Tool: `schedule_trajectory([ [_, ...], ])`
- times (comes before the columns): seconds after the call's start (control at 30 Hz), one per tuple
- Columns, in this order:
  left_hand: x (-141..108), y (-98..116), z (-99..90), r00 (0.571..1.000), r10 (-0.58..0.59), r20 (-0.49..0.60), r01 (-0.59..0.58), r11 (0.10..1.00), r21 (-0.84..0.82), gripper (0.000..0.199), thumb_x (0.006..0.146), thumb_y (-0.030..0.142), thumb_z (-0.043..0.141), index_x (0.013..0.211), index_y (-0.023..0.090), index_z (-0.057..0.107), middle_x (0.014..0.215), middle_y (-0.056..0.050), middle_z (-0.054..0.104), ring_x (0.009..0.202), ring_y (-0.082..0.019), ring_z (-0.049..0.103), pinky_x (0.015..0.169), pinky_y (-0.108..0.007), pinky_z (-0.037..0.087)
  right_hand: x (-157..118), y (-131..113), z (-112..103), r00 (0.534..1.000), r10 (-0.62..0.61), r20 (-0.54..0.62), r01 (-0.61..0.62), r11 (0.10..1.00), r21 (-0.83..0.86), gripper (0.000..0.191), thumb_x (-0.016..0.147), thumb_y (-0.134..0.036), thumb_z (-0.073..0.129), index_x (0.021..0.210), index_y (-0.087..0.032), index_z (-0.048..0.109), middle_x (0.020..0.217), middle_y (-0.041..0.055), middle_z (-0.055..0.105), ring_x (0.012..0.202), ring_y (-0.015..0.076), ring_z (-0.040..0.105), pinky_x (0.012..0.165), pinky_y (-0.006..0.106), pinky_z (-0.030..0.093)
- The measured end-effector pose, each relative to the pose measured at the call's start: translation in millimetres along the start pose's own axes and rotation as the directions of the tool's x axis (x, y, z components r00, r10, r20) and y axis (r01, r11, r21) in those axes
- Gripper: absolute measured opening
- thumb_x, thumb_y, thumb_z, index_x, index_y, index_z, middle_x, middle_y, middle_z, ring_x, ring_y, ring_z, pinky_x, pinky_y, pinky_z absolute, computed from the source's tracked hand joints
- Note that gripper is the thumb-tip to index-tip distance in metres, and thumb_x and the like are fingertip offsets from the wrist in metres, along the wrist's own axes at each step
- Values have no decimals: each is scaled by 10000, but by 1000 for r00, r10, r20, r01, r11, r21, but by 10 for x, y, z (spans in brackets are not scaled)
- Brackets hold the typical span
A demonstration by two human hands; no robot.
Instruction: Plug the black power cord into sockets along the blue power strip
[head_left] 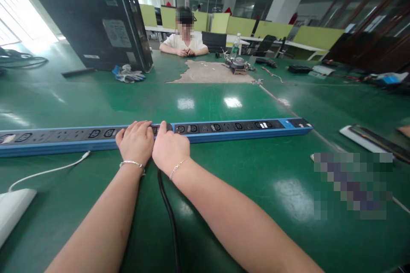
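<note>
A long blue power strip (224, 137) with black sockets lies across the green table. Around its middle, my left hand (136, 141) rests over the strip with its fingers bent and pressed together. Just to the right and touching it, my right hand (171, 147) is closed on the strip, the index finger pointing along the sockets. From beneath my right hand a black cable (169, 215) runs down toward the front edge of the view. Each wrist has a thin bracelet. The undersides of both hands are hidden.
A black computer case (96, 25) and gloves (128, 74) stand at the back left. A person (184, 42) sits across the green table (96, 104). A white cable (51, 169) lies left; a black-and-white device (368, 140) and a blurred-out object lie right.
</note>
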State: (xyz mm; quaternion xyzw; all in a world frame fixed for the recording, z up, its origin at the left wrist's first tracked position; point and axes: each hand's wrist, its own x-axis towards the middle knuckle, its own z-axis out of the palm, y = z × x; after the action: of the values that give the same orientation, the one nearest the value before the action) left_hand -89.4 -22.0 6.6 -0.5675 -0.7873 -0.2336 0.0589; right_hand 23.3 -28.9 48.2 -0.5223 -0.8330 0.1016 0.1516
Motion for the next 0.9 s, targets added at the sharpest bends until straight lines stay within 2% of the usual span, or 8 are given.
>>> schedule_trajectory([
  [0.1, -12, 28, -39, 1000, -9, 19, 9, 1000, -22, 396, 887, 324, 299, 1119, 230, 605, 1254, -59, 594, 1233, -212, 443, 1016, -403, 244, 57, -63, -72, 999, 15, 48, -15, 1000, 8, 479, 896, -170, 296, 1326, 26, 379, 970, 234, 670, 832, 233, 676, 665, 341, 515],
  [0.23, -13, 36, -47, 1000, -7, 19, 7, 1000, -29, 372, 876, 305, 320, 1088, 250, 620, 1242, -45, 603, 1221, -202, 453, 1010, -392, 247, 87, -85, -84, 998, 15, 69, -16, 1000, 7, 462, 875, -149, 343, 1308, -15, 431, 986, 235, 670, 851, 236, 677, 685, 347, 517],
  [0.33, -5, 14, 5, 999, -10, -33, 9, 1000, -25, 384, 875, 312, 307, 1066, 254, 634, 1224, -42, 613, 1207, -208, 468, 1013, -389, 243, 21, -50, -15, 998, 40, 51, -40, 999, 6, 532, 865, -144, 321, 1380, -12, 327, 948, 221, 681, 791, 237, 683, 632, 345, 519],
  [0.43, 2, -6, 51, 998, -14, -65, 12, 1000, -21, 401, 869, 313, 296, 1068, 253, 639, 1206, -40, 622, 1203, -212, 474, 1009, -385, 246, -34, -34, 35, 994, 66, 84, -65, 998, -11, 595, 850, -130, 309, 1429, -24, 224, 881, 198, 694, 727, 239, 686, 591, 349, 517],
  [0.6, 5, -12, 59, 999, -4, -54, 2, 1000, -25, 390, 866, 314, 313, 1070, 252, 639, 1206, -35, 625, 1190, -221, 484, 1001, -398, 261, -11, -71, 5, 989, 79, 126, -81, 997, 10, 595, 855, -133, 311, 1417, 32, 206, 866, 210, 694, 766, 232, 689, 636, 347, 524],
  [0.77, 15, -24, 102, 994, -25, -108, 20, 999, -48, 363, 851, 290, 352, 1043, 244, 656, 1167, -41, 645, 1160, -236, 507, 989, -418, 272, -15, -86, -6, 979, 117, 166, -117, 993, -9, 607, 863, -132, 302, 1438, 0, 160, 874, 209, 695, 739, 224, 693, 649, 353, 526],
  [0.9, 21, -23, 109, 994, -25, -102, 19, 998, -55, 348, 847, 290, 367, 1026, 247, 662, 1165, -40, 646, 1157, -236, 512, 981, -411, 280, -5, -95, -6, 980, 108, 164, -111, 994, 3, 614, 854, -136, 321, 1429, 22, 173, 895, 215, 692, 769, 226, 692, 662, 344, 525],
])
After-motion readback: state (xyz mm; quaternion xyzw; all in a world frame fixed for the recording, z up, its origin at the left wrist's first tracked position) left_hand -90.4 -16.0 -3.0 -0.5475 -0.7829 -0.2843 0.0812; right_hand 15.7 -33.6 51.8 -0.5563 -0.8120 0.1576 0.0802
